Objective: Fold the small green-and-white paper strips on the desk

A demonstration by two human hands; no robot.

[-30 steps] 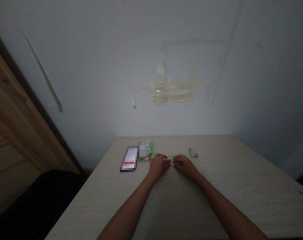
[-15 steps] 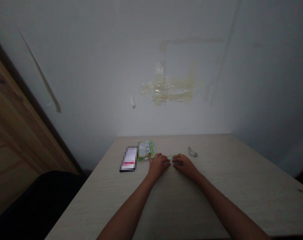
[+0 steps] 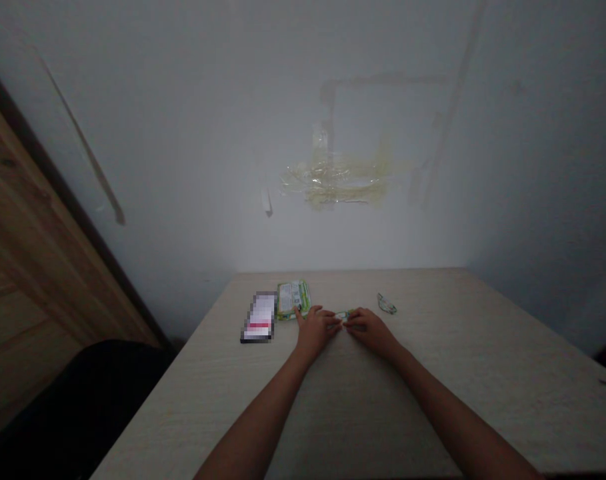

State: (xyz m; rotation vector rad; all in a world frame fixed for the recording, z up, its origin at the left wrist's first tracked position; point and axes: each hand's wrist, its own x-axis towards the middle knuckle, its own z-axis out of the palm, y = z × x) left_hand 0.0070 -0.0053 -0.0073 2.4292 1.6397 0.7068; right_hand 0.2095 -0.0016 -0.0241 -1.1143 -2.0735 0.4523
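A small green-and-white printed strip [image 3: 342, 315], looking like paper or wrapper, lies low over the table between my two hands. My left hand [image 3: 314, 331] comes at it from the left, its fingertips closed on the near left end. The outer finger of that hand sticks out and reaches the lower edge of a green printed packet [image 3: 293, 299]. My right hand [image 3: 373, 331] pinches the strip's right end with bent fingers. The two hands' fingertips almost meet, and they hide part of the strip.
Left of the packet lies a phone [image 3: 259, 319] with a blurred screen. A crumpled green-and-white scrap [image 3: 387, 305] rests beyond my right hand. The pale wooden table [image 3: 463, 373] backs onto a white wall with tape on it. A dark object [image 3: 83, 407] stands at the left.
My fingertips have come slightly closer together at the strip's near edge. The packet, phone and scrap lie where they were; the view has shifted slightly.
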